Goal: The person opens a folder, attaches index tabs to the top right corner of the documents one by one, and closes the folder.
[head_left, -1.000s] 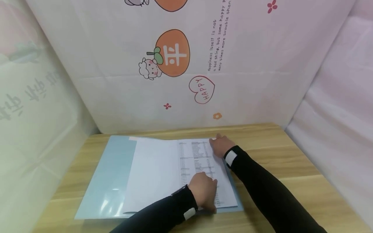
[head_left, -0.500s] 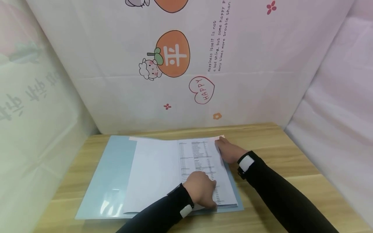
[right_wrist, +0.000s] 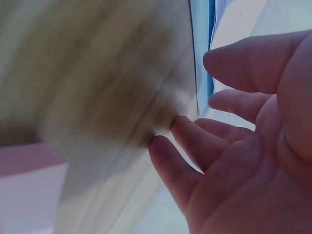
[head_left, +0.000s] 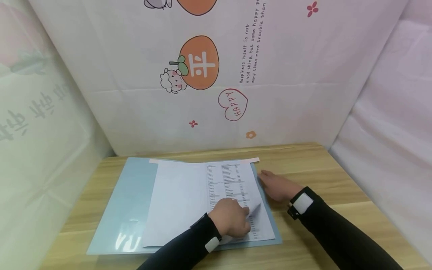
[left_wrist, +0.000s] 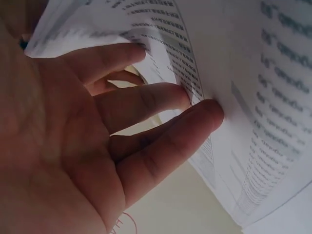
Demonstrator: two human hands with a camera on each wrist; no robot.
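A light blue folder [head_left: 118,210] lies spread on the table, with a blank white sheet [head_left: 179,195] on its left and a printed sheet [head_left: 224,180] of columned text on its right. Over the lower part of the printed sheet, my left hand [head_left: 231,217] pinches the paper, which curls up beside the index finger. In the left wrist view, the left fingers [left_wrist: 151,105] reach along the bent printed sheet; the thumb is mostly hidden. My right hand [head_left: 278,185] is at the folder's right edge with relaxed fingers, its fingertips near the wooden surface in the right wrist view.
The wood-grain table [head_left: 337,210] extends right of the folder. A pale pink strip [head_left: 249,160] sticks out at the folder's top edge. White printed cloth [head_left: 287,93] stands behind the table, with more cloth at both sides.
My right hand has left the sheet's top right corner and slid down and right to the folder's edge. Under my left hand, the printed sheet now curls up.
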